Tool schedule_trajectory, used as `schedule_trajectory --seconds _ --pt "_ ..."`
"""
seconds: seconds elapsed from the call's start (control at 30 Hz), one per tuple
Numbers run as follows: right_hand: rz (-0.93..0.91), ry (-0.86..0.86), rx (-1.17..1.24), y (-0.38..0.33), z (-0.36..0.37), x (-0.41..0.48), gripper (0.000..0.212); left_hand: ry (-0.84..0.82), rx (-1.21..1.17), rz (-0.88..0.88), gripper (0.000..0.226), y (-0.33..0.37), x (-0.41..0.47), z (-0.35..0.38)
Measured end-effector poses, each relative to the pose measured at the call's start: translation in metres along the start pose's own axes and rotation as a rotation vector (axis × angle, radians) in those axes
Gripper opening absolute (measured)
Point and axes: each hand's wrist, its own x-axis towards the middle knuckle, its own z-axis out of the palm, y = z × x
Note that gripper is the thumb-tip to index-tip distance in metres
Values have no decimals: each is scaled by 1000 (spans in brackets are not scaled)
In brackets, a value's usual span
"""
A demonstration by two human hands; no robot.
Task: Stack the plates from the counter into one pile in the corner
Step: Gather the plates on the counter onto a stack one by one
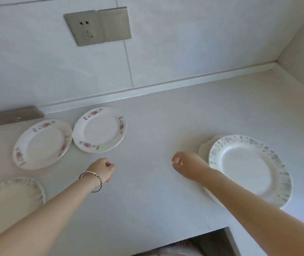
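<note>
Left hand (103, 169) curled, right hand (186, 165) loosely curled; both empty. Risk: pile (249, 169) (stacked off-centre) may slide when loaded.

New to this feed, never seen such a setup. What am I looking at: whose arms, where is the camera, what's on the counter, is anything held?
No machine here: these are a person's bare arms, filmed by one camera worn on the head, looking down at a counter. The left hand, wearing a bracelet, is curled into a fist; the right hand is loosely curled. Neither holds anything. On the left lie three single plates: a near pink-flowered plate, a far pink-flowered plate and a pale plate. On the right, a blue-flowered plate sits on a scalloped white plate.
</note>
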Motion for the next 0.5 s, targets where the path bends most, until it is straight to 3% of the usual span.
schedule_trajectory --seconds 0.17,0.3,0.37,0.5 --pt "28 -98 61 -105 67 50 37 86 152 -40 21 -85 15 -65" --pt "332 -155 771 -176 99 93 28 105 169 -50 24 -134 30 -93" --pt "480 -133 1074 -197 107 113 39 93 164 -54 26 -151 38 -99" --pt "615 -80 1360 -217 124 139 51 32 139 -62 29 -174 50 -98"
